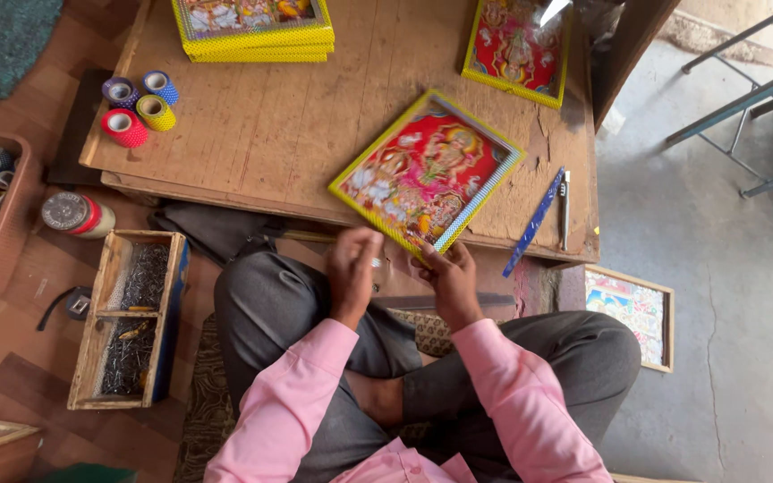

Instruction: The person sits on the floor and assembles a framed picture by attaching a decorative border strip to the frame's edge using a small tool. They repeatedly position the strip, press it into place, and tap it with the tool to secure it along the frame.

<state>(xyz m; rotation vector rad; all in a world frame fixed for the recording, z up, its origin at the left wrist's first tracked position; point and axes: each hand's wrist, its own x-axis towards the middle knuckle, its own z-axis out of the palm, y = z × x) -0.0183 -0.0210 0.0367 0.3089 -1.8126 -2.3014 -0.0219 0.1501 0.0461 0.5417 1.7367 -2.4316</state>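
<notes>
A framed colourful picture (427, 168) with a yellow border lies tilted on the low wooden table (288, 125), its near corner over the table's front edge. My right hand (447, 279) grips that near corner from below. My left hand (353, 268) is raised beside it, blurred, fingers curled near the frame's lower edge; whether it touches the frame I cannot tell. A strip of blue patterned tape runs along the frame's right side.
Several tape rolls (139, 107) sit at the table's left. A stack of yellow frames (252, 29) and another picture (519, 49) lie at the back. A blue strip (534, 224) and a knife (564, 207) lie right. A nail box (129, 317) stands left.
</notes>
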